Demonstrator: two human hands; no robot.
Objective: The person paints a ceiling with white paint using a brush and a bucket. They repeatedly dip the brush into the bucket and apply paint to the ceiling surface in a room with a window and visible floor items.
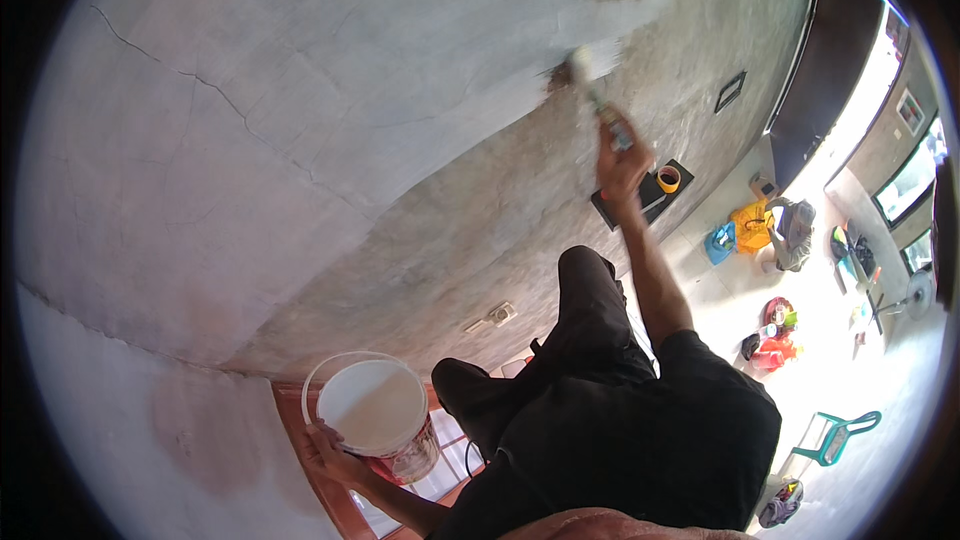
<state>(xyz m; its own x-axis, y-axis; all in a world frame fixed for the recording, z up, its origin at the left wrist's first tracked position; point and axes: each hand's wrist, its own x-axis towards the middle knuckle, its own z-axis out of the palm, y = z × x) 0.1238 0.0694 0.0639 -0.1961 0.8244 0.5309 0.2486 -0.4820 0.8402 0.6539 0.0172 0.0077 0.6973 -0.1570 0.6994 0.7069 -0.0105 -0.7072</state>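
My right hand (624, 162) is closed round the handle of a paintbrush (590, 85), a little blurred by motion. Its pale bristles press against the wall (480, 210), at the border between whitish fresh paint and bare grey-brown plaster. Low on the left, my left hand (330, 455) grips a paint bucket (415, 455) at its side near the rim. White paint (370, 405) shows inside, and the bucket's white bail handle (308, 380) stands up beside my fingers.
Below my right hand, a black shelf (635, 202) carries a roll of orange tape (668, 179). A wall socket (502, 314) sits low on the wall, and a dark frame (730, 91) farther right. Bags (752, 225), red items (775, 350) and a green stool (832, 440) stand on the floor.
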